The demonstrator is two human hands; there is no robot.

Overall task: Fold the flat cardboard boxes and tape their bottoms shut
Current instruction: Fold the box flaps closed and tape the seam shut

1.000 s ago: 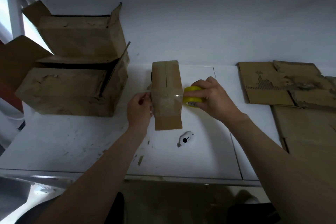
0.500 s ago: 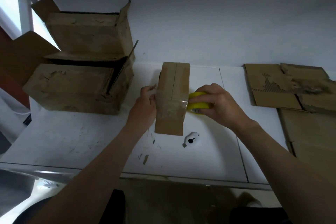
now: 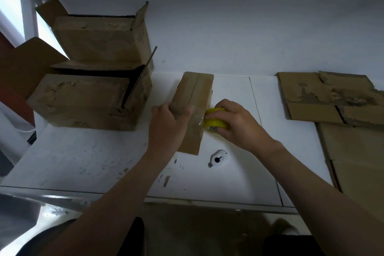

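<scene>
The small box [image 3: 197, 89] stands in the middle of the counter [image 3: 83, 151], nearer to its far edge than to its front edge, with the closed bottom flaps facing up. The left hand [image 3: 168, 124] grips the box from its left side, and the thumb lies over the top face. The right hand [image 3: 236, 122] holds the yellow tape roll [image 3: 215, 119] with curled fingers, just at the right edge of the box. A strip of clear tape [image 3: 197, 117] already runs from the roll across the flaps.

The step in hand seems to be to bring the tape down over the right wall. To do it well, the person should keep the strip tight and straight across the seam, press the flaps down with the left thumb so they do not open, and rub the tape flat before cutting it. The white cutter [image 3: 217, 159] lies ready on the counter, between the box and the front edge.

Compared with half a second ago, the left hand has moved from beside the left wall up onto the box, so the thumb now covers part of the top. The roll has stayed at the right edge of the box
</scene>
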